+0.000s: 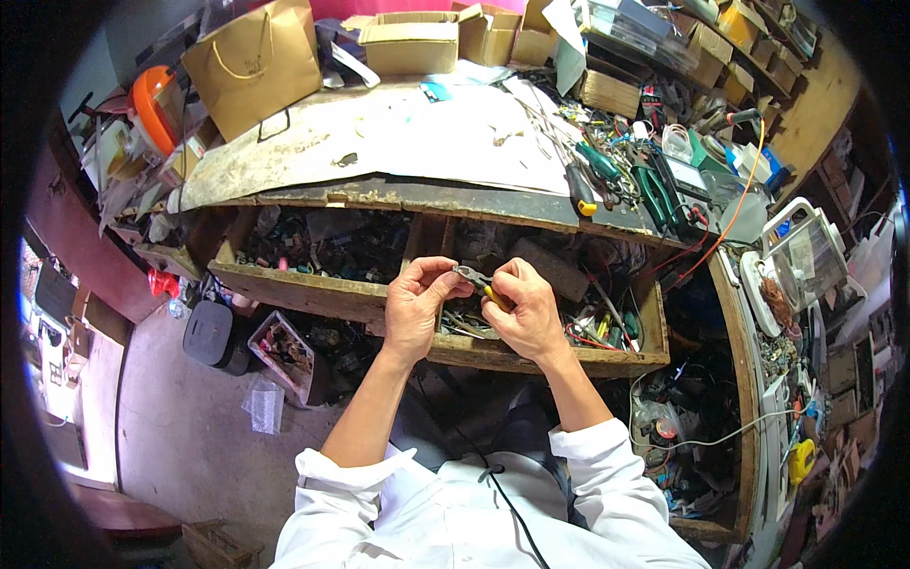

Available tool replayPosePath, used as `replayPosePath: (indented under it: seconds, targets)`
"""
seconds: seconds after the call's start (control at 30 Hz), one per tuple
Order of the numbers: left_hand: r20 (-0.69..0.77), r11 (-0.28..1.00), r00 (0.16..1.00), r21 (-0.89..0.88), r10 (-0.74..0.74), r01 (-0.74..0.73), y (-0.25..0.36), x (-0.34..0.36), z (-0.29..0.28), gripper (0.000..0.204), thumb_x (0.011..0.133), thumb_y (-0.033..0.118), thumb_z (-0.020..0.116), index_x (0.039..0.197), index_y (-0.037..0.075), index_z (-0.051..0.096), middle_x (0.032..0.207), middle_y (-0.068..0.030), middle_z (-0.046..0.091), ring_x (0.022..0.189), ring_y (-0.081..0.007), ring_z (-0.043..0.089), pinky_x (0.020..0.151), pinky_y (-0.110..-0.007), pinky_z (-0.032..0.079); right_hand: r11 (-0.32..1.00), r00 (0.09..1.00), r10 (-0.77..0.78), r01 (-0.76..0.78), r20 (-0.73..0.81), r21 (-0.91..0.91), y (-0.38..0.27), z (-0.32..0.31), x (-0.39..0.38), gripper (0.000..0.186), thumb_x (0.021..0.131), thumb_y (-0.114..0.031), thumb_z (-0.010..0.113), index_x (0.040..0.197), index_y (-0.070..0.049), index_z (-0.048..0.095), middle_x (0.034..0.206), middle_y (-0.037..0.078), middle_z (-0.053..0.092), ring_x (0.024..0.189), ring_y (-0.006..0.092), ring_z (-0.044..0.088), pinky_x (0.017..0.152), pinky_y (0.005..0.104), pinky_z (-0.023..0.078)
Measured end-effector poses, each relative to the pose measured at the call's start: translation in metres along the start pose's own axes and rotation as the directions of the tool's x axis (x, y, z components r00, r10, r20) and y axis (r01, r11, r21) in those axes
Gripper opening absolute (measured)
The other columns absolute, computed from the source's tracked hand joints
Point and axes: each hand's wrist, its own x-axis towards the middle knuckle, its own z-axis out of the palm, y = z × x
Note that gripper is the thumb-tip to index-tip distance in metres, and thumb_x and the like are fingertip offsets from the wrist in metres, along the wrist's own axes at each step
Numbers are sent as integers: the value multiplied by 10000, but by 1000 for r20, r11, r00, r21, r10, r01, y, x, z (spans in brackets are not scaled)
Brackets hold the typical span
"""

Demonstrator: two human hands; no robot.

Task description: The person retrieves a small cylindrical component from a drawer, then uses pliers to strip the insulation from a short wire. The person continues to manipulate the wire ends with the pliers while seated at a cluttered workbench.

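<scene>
My right hand (523, 308) is closed round the yellow handles of a pair of pliers (473, 276), whose metal jaws point left. Against the tips of those jaws, my left hand (418, 299) pinches something too small to make out. Both hands are held close together over an open wooden drawer (531, 354) filled with tools and loose parts. Inside it, to the right of my right hand, lie several screwdrivers and cables.
A second open drawer (303, 287) full of small parts is at the left. Behind, the workbench (379, 152) bears a paper bag (254, 68), cardboard boxes (408, 47) and green-handled pliers (652, 196). An orange cable (737, 211) hangs at the right. A bin (284, 356) stands on the floor.
</scene>
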Motion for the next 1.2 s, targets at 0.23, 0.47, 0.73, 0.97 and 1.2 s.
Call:
replayPosePath:
  seconds: [0.23, 0.47, 0.73, 0.97, 1.2]
  targets:
    - [-43, 999, 999, 34, 10, -9, 2, -2, 2, 137, 950, 34, 710, 1079, -9, 692, 979, -87, 741, 855, -163, 726, 808, -291, 604, 953, 989, -149, 139, -18, -271, -13, -2, 0, 157, 717, -115, 705, 777, -31, 587, 816, 126, 554, 801, 312, 572, 715, 429, 466]
    - [-28, 997, 999, 67, 34, -32, 1, -4, 1, 145, 932, 21, 726, 1072, -13, 719, 961, -84, 755, 844, -150, 727, 793, -272, 596, 934, 991, -134, 123, -9, -336, -6, 4, -5, 188, 742, -78, 708, 729, -48, 524, 767, 104, 560, 704, 315, 596, 617, 429, 488]
    - [-46, 977, 997, 210, 56, -45, 6, -7, 9, 132, 921, 30, 744, 1046, -6, 720, 946, -79, 753, 856, -143, 723, 790, -265, 587, 931, 991, -126, 100, -54, -350, 1, 10, -8, 175, 746, -58, 705, 725, -59, 532, 695, 106, 545, 649, 321, 623, 566, 436, 497]
    - [43, 850, 994, 515, 101, -109, 6, -8, 15, 232, 1018, 216, 662, 976, -10, 691, 827, -31, 688, 736, -97, 638, 688, -250, 527, 988, 997, -66, 58, -51, -147, 2, 6, -4, 203, 758, -42, 693, 709, -11, 499, 673, 148, 522, 598, 333, 576, 554, 428, 454]
    - [49, 724, 965, 652, 256, -225, 8, -15, 22, 278, 1066, 272, 578, 935, 27, 598, 730, -4, 526, 675, -81, 479, 604, -258, 420, 994, 999, -41, 38, 32, 103, 6, 4, 1, 295, 786, -43, 720, 694, 26, 448, 628, 161, 441, 542, 302, 464, 527, 402, 376]
